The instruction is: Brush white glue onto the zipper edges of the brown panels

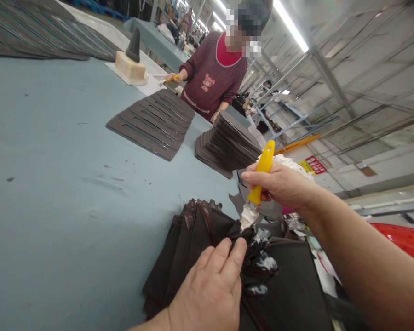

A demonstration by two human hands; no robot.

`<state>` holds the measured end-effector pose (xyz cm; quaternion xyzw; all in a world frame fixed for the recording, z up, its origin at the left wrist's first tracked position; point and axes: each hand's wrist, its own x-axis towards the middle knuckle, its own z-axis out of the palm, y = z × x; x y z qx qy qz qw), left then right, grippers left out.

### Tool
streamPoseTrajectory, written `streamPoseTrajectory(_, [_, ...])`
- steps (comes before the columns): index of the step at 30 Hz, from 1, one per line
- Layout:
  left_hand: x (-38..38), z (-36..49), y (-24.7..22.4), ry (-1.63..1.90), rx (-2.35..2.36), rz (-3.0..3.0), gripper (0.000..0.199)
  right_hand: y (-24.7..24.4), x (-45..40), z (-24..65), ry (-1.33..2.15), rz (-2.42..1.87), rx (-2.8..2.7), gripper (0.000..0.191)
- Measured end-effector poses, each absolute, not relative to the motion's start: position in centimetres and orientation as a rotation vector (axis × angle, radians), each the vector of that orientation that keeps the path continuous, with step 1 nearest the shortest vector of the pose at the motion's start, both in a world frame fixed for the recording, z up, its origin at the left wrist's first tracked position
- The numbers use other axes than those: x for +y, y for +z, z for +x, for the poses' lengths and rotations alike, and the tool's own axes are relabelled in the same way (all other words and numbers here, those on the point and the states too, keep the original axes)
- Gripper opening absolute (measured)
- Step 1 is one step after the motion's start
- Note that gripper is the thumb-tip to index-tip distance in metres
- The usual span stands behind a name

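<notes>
My right hand (286, 184) grips the yellow handle of a brush (266, 158), which slants down and to the left. White paste coats the lower part of the brush, and its tip touches the dark pieces. Under it lies a pile of dark brown, leather-like pieces (286, 271) with frayed edges and reddish-brown strips. Several wet white smears (266, 262) mark the pile just right of my fingers. My left hand (214, 280) rests flat on these pieces, fingers stretched toward the brush tip.
Across the blue-green table (72, 184) a co-worker (214, 69) holds another yellow-handled brush (172, 79). Before them lie fanned slotted pieces (152, 124) and a dark stack (224, 145). A cream block (129, 69) bears a dark cone. Overlapping strips (37, 32) fill the far left; something red (403, 239) is at right.
</notes>
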<state>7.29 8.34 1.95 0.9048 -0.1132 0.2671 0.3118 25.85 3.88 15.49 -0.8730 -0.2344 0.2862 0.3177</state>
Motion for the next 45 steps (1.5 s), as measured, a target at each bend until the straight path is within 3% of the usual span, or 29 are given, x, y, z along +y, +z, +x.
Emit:
streamPoseTrajectory(5, [8.1,7.2,2.3,0.699,-0.329,2.423,0.042,16.5,3.5,25.2,0.570,-2.186,-0.583,0.029])
streamPoseTrajectory(12, [7.6,7.0,1.9,0.729,-0.318,2.408,0.043,17.2,3.1,24.2,0.729,-2.461,-0.769,0.029])
streamPoseTrajectory(20, [8.6,7.1,2.5,0.557,-0.403,2.394,0.037,17.4,2.9,24.5,0.627,-2.292,-0.820,0.029])
streamPoseTrajectory(23, [9.0,7.0,2.1,0.507,-0.420,2.322,0.036,16.7,2.5,24.9,0.797,-2.251,-0.808,0.029])
streamPoseTrajectory(27, [8.7,6.8,1.1,0.509,-0.234,2.122,0.045,14.8,2.3,27.4,0.656,-1.961,-0.565,0.031])
streamPoseTrajectory(30, [8.5,7.0,0.6,0.436,-0.003,1.965,0.054,11.8,2.6,29.0,0.591,-1.790,-0.432,0.030])
streamPoseTrajectory(33, [8.7,7.4,0.7,0.281,0.194,1.865,0.066,8.4,3.1,29.2,0.774,-1.733,-0.371,0.031])
streamPoseTrajectory(37, [9.3,7.7,1.1,0.175,0.212,1.891,0.056,5.1,3.6,29.0,0.944,-1.749,-0.358,0.031])
streamPoseTrajectory(45, [9.3,7.8,0.6,0.010,0.368,1.934,0.064,5.5,5.5,30.0,0.806,-1.842,-0.328,0.027])
